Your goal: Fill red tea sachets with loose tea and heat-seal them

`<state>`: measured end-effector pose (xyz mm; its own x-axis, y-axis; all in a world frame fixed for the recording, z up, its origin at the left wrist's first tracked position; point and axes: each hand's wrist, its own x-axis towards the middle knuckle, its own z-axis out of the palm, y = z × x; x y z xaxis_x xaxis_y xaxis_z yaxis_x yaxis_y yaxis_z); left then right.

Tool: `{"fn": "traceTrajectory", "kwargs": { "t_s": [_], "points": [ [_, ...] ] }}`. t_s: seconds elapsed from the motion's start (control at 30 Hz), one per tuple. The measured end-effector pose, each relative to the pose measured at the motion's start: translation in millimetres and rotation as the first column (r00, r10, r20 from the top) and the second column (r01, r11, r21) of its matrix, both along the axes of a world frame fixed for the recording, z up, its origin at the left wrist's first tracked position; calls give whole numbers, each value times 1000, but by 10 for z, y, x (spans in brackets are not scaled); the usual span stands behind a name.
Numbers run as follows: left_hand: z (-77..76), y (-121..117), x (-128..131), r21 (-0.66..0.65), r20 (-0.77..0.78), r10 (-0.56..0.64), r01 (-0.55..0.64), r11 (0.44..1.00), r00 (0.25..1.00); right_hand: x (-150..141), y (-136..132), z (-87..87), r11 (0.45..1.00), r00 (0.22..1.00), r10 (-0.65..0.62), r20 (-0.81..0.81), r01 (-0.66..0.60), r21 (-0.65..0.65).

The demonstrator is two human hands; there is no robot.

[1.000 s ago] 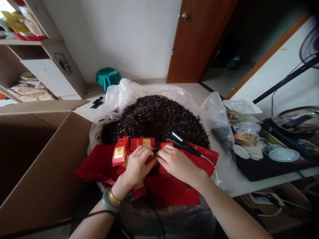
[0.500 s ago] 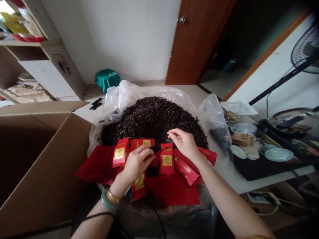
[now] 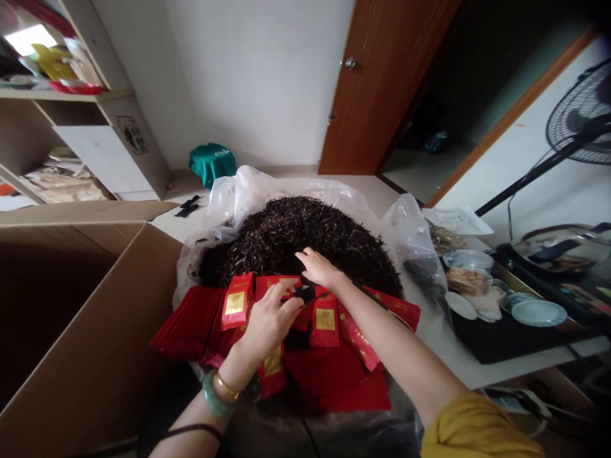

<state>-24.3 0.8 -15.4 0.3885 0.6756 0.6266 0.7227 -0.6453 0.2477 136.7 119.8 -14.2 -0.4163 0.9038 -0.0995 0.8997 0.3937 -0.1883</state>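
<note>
A large mound of dark, twisted dried leaves (image 3: 296,235), which look like tea, fills a clear plastic bag (image 3: 405,222). My right hand (image 3: 319,267) reaches over the mound's near side, fingers stretched out and nothing visible in them. My left hand (image 3: 270,315) hovers above red packets, thumb and fingers apart. Just past its fingertips lies a small black dish-like piece (image 3: 305,292), partly hidden. One red packet with a gold label (image 3: 325,318) lies to the right of that hand, another red packet (image 3: 237,302) to its left. Flat red packets (image 3: 338,381) are spread in front.
An open cardboard box (image 3: 119,318) stands at the left, beside a stack of red packets (image 3: 188,321). On the right, a table holds glass bowls (image 3: 470,261) and a pale dish (image 3: 539,312). A fan (image 3: 580,114) stands behind it.
My right hand has moved left and away from me over the leaves. My left fingers have spread off the black piece they were at. The view has tilted up slightly.
</note>
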Motion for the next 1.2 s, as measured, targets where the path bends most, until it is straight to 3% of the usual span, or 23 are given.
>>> {"fn": "traceTrajectory", "kwargs": {
  "t_s": [0.27, 0.5, 0.63, 0.77, 0.8, 0.87, 0.93, 1.03, 1.2],
  "points": [
    [7, -14, 15, -14, 25, 0, 0, 1000, 1000, -157, 71, -24, 998, 996, -47, 80, 44, 40],
    [-18, 3, 7, -22, 59, -20, 22, 1000, 998, -79, 195, 7, 999, 996, -51, -68, 50, -12],
    [-22, 13, -1, -26, 66, -24, 26, 999, 998, 115, 223, 195, 995, 961, -99, -259, 91, -43],
    [-25, 23, 3, -26, 78, -12, 14, 1000, 997, 308, 25, 522, 988, 893, -136, -428, 92, -122],
    [-27, 25, 5, -22, 81, -12, 13, 1000, 997, 333, -60, 607, 986, 868, -135, -478, 68, -154],
    [-31, 30, 6, -13, 84, -14, 15, 1000, 996, 343, -247, 745, 950, 722, -172, -671, -60, -308],
    [-36, 34, 5, -11, 91, -19, 20, 1000, 996, 306, -418, 820, 910, 666, -201, -718, -145, -389],
    [-49, 41, -1, -13, 101, -25, 26, 1000, 995, 215, -580, 825, 892, 719, -204, -664, -142, -428],
    [-69, 49, -10, -17, 110, -20, 21, 1000, 994, 161, -636, 763, 942, 796, -148, -587, -68, -329]
  ]
}}
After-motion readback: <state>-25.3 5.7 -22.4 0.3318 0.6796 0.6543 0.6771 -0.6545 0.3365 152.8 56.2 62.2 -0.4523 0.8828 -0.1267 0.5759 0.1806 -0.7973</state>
